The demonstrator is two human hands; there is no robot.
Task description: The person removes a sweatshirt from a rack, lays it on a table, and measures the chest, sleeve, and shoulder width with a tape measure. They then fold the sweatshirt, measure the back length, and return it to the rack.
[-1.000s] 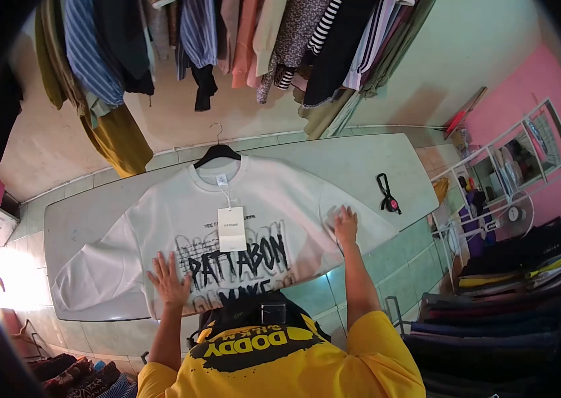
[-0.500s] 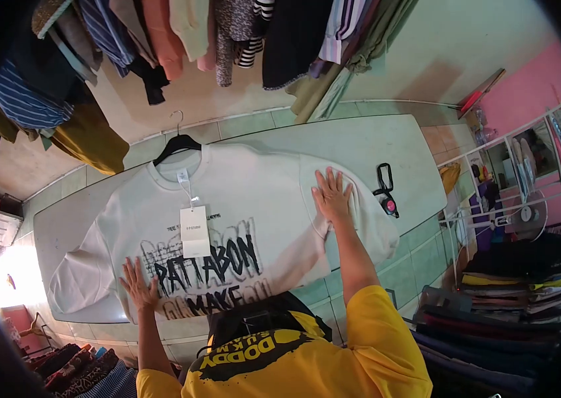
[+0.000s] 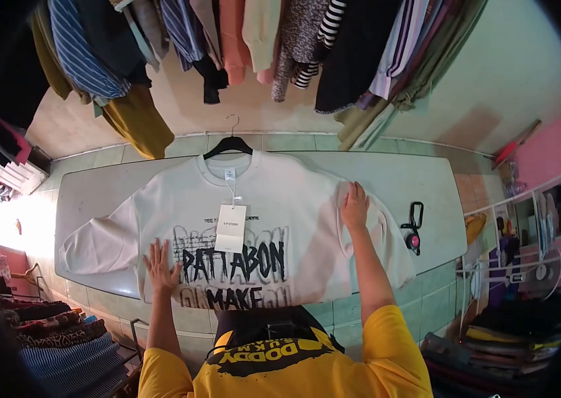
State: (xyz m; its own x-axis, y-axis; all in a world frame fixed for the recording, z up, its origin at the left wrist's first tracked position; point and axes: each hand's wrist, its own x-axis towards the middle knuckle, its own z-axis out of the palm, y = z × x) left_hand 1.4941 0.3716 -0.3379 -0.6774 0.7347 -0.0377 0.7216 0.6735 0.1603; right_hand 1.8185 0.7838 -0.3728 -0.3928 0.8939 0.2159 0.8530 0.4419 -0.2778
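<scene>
A white sweatshirt (image 3: 293, 199) with black lettering lies face up across a pale table. Its neck holds a black hanger (image 3: 228, 144) with the metal hook pointing away from me. A paper tag (image 3: 232, 229) hangs from the collar over the chest. My left hand (image 3: 159, 266) rests on the sweatshirt's lower left side, fingers spread and flat. Near the right shoulder seam, my right hand (image 3: 354, 205) lies on the fabric, its fingers stretched out and closer together. Neither hand grips anything.
To the right on the table (image 3: 439, 192) lies a tape measure (image 3: 413, 240) with a black strap. Clothes (image 3: 254, 40) hang along the far wall. Stacks of folded clothes (image 3: 499, 338) are at lower right, and more garments (image 3: 74, 351) at lower left.
The camera view has turned, so the table looks more level. My right hand has shifted slightly on the shoulder area and its fingers are less spread. My left hand stays on the sweatshirt.
</scene>
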